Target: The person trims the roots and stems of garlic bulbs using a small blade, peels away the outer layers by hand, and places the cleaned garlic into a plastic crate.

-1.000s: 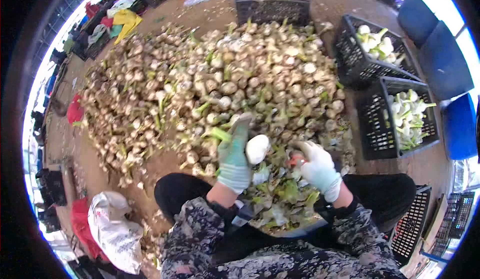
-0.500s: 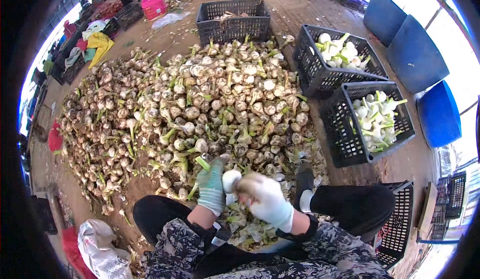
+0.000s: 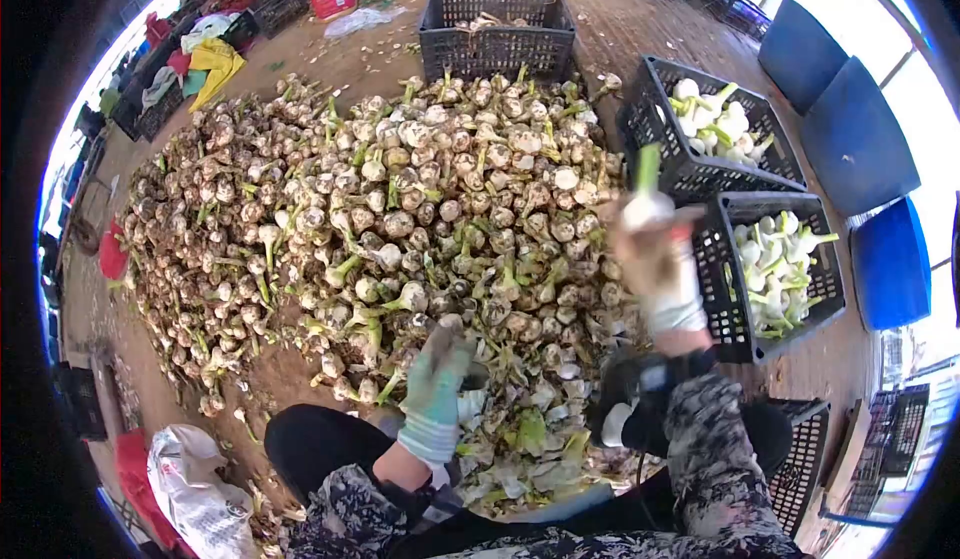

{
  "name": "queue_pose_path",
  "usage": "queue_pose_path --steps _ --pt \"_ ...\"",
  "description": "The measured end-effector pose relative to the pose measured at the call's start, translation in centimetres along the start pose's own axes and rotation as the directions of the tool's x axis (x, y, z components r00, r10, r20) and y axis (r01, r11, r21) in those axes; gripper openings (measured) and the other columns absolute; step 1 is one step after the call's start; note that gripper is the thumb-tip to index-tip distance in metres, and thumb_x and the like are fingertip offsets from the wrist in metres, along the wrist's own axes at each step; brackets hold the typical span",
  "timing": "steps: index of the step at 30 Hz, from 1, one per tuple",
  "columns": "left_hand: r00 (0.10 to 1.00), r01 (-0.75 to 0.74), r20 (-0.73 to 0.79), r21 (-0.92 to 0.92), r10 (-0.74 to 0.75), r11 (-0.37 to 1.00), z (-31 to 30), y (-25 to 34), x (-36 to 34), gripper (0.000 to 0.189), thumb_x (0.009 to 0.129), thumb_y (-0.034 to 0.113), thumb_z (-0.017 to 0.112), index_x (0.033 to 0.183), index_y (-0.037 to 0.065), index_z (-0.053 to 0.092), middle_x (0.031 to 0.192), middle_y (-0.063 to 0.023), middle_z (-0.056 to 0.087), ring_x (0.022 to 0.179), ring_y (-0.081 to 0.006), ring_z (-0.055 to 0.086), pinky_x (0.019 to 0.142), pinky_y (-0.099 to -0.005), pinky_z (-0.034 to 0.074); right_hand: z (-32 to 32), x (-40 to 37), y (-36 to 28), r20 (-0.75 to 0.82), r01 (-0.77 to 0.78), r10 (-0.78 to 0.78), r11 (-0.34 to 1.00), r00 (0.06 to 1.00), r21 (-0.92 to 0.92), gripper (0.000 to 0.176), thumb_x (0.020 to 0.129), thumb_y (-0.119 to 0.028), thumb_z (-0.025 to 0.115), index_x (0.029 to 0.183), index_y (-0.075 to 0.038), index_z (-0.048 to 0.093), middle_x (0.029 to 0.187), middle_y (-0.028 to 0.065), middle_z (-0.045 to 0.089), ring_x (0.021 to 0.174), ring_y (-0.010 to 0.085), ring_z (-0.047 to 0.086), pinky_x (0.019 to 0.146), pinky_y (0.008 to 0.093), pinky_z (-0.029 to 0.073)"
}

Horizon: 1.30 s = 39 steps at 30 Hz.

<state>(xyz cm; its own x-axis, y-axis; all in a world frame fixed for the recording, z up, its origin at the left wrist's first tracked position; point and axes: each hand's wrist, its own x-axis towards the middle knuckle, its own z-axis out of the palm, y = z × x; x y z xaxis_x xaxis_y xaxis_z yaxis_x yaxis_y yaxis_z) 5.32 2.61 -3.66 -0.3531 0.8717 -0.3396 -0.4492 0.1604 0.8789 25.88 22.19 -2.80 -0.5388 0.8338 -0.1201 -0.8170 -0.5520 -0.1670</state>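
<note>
My right hand (image 3: 660, 264), in a soiled white glove and blurred by motion, grips a peeled white garlic bulb (image 3: 646, 211) whose cut green stem points up. It is just left of the two black crates of clean garlic. Something small and reddish shows beside its fingers, too blurred to name. My left hand (image 3: 436, 389), in a green and white glove with dirty fingertips, reaches over the near edge of the heap of unpeeled garlic (image 3: 420, 209). Its fingers and thumb are apart, with nothing seen in them. Peeled skins and leaves (image 3: 530, 439) lie between my legs.
The near crate (image 3: 735, 289) and the far crate (image 3: 665, 154) on the right hold white garlic with green stems. Another black crate (image 3: 497, 54) stands behind the heap. Blue panels (image 3: 860, 139) line the right side. A white sack (image 3: 200, 499) lies at lower left.
The garlic bulb, formerly between both hands, has gone up and right in my right hand toward the crates. My left hand has let go of it. The view has shifted slightly.
</note>
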Motion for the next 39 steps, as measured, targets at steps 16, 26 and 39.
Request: queue_pose_path --steps 16,26,39 --pt "0.958 0.287 -0.027 0.087 -0.286 0.954 -1.0 0.6 1.5 0.037 0.086 0.013 0.052 0.120 0.000 0.048 0.104 -0.0081 0.058 0.092 -0.0142 0.056 0.078 -0.0251 0.045 -14.1 17.5 2.7 0.153 -0.069 -0.354 -0.542 0.922 -0.838 0.030 0.073 -0.009 0.058 0.102 -0.002 0.054 0.087 0.0154 0.061 0.074 0.0284 0.059 0.066 0.0334 0.048" --pt "0.931 0.314 0.008 -0.532 -0.366 0.786 0.7 2.8 2.1 0.053 0.083 0.054 0.046 0.103 0.006 0.054 0.087 -0.0081 0.058 0.076 -0.0221 0.057 0.071 -0.0368 0.049 -2.7 -0.9 15.6 0.178 0.192 -0.094 0.174 0.980 -0.966 0.043 0.073 -0.008 0.069 0.109 0.001 0.047 0.104 0.0137 0.054 0.095 0.0229 0.056 0.082 0.0350 0.048" --pt "0.863 0.475 -0.064 -0.242 -0.502 0.846 0.5 -3.9 5.6 0.041 0.077 -0.002 0.060 0.116 0.002 0.047 0.098 -0.0140 0.059 0.084 -0.0272 0.059 0.069 -0.0389 0.052 -0.4 4.0 -2.7 -0.005 0.461 0.583 -0.649 0.813 -0.605 0.048 0.069 -0.021 0.063 0.114 -0.007 0.052 0.097 0.0172 0.057 0.085 0.0358 0.056 0.074 0.0420 0.046"
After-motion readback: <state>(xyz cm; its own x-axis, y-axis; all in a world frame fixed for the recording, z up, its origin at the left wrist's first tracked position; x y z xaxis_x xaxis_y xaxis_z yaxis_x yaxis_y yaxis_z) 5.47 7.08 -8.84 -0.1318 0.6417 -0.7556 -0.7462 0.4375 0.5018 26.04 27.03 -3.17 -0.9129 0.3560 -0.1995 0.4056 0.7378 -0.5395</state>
